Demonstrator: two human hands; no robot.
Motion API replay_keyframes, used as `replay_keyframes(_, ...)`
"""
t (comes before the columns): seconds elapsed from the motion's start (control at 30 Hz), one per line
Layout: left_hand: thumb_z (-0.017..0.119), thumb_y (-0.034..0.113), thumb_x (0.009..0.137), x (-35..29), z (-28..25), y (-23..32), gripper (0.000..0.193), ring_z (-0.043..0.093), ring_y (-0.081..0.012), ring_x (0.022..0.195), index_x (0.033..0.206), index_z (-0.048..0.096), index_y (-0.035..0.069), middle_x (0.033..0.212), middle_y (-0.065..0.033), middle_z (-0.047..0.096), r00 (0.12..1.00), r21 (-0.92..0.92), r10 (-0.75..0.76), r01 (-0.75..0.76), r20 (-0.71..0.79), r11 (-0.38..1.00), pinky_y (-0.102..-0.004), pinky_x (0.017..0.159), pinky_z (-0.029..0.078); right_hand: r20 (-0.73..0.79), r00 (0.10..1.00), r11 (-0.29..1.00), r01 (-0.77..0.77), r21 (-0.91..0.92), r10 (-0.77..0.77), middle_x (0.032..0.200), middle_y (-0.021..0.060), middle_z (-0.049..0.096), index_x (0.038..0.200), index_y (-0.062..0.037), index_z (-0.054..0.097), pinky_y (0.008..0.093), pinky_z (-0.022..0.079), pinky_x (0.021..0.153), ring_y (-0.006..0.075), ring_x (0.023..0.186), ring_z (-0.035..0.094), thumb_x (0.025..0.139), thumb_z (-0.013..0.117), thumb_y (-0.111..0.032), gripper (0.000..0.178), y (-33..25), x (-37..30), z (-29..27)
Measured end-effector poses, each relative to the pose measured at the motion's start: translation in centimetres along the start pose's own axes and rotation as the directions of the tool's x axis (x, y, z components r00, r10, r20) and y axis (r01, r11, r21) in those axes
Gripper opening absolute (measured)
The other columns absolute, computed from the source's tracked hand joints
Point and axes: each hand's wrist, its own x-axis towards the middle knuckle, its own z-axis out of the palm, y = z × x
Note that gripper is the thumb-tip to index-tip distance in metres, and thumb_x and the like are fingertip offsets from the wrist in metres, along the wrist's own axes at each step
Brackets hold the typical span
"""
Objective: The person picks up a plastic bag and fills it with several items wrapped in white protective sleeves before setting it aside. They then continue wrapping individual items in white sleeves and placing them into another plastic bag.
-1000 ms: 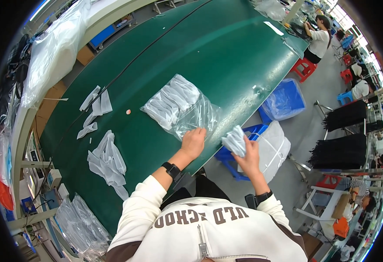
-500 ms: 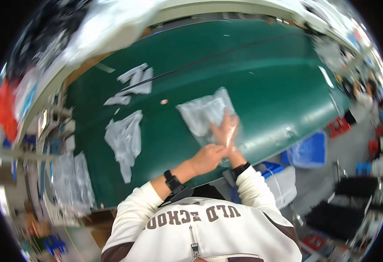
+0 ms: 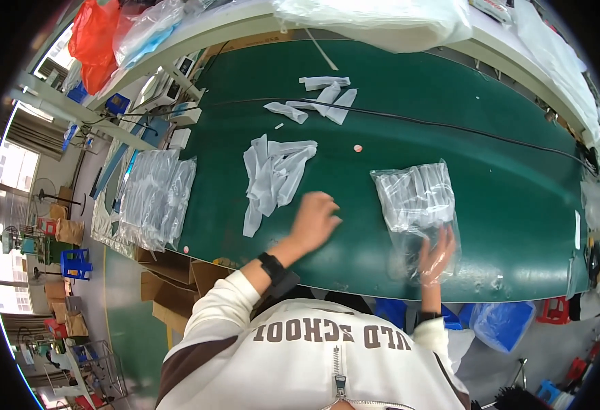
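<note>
A clear plastic bag (image 3: 401, 246) lies on the green table to the right, with several whitish folded strips (image 3: 417, 198) stacked in its far part. My right hand (image 3: 436, 257) is at the bag's near end, fingers spread; shiny film shows over it, so it seems to be inside. My left hand (image 3: 315, 220) hovers over the table left of the bag, fingers loosely bent and apart, nothing visible in it. Closest to it is a loose heap of translucent white strips (image 3: 272, 179). Farther back lie more such strips (image 3: 327, 98).
Filled clear bags (image 3: 155, 198) lie at the table's left edge. A black cable (image 3: 416, 117) crosses the far part of the green table (image 3: 518, 205). A shelf with white plastic (image 3: 382, 24) overhangs the back. Cardboard boxes (image 3: 170, 294) and a blue bin (image 3: 501, 324) stand below the near edge.
My left hand has left the bag's near end by my right wrist and moved left toward the loose strips. My right hand stays at the bag. The view has turned left.
</note>
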Motion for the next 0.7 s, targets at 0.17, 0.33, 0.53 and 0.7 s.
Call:
replay_keyframes(0.17, 0.077, 0.015, 0.075, -2.6, -2.9, -7.5, 0.039, 0.052, -0.0379, 0.106, 0.106, 0.058, 0.001, 0.112, -0.0159, 0.054, 0.953, 0.283, -0.245, 0.288, -0.179, 0.915, -0.0461, 0.091, 0.045, -0.086, 0.894, 0.892, -0.446, -0.069, 0.44, 0.111, 0.0168, 0.061, 0.117, 0.0026, 0.061, 0.0367, 0.049, 0.084, 0.0299, 0.099, 0.06, 0.088, 0.06, -0.002, 0.029, 3.1, -8.0, -6.3)
replay_keyframes(0.33, 0.07, 0.012, 0.079, -3.1, -1.8, -11.8, 0.026, 0.055, -0.0359, 0.098, 0.1, 0.058, 0.002, 0.102, -0.0141, 0.056, 0.977, 0.369, -0.203, 0.21, -0.06, 0.905, -0.0465, 0.083, 0.047, -0.363, 0.924, 0.992, -0.127, 0.002, 0.119, 0.108, 0.0118, 0.063, 0.112, -0.0022, 0.063, 0.0327, 0.05, 0.079, 0.0228, 0.097, 0.062, 0.088, 0.059, 0.003, 0.025, -4.9, -2.9, -9.2)
replay_keyframes(0.53, 0.066, 0.013, 0.083, -6.3, -2.1, -10.6, 0.015, 0.057, -0.0342, 0.095, 0.094, 0.057, 0.006, 0.099, -0.0123, 0.058, 0.964, 0.172, -0.152, 0.116, 0.217, 0.978, -0.0453, 0.078, 0.049, 0.359, 0.917, 0.919, 0.023, 0.393, -0.176, 0.116, 0.0162, 0.062, 0.127, -0.0065, 0.057, 0.04, 0.054, 0.077, 0.0347, 0.097, 0.064, 0.081, 0.064, 0.004, 0.048, -21.4, 2.7, 2.1)
replay_keyframes(0.7, 0.068, 0.014, 0.085, -9.4, -4.6, -10.7, 0.022, 0.058, -0.0367, 0.095, 0.104, 0.06, 0.006, 0.099, -0.0124, 0.057, 0.967, -0.087, -0.04, 0.063, 0.25, 0.994, -0.0455, 0.08, 0.05, 0.403, 0.823, 0.897, 0.264, 0.355, -0.401, 0.111, 0.0171, 0.063, 0.122, -0.0051, 0.059, 0.0458, 0.053, 0.079, 0.0396, 0.094, 0.061, 0.082, 0.061, 0.001, 0.04, -21.7, 0.8, 12.4)
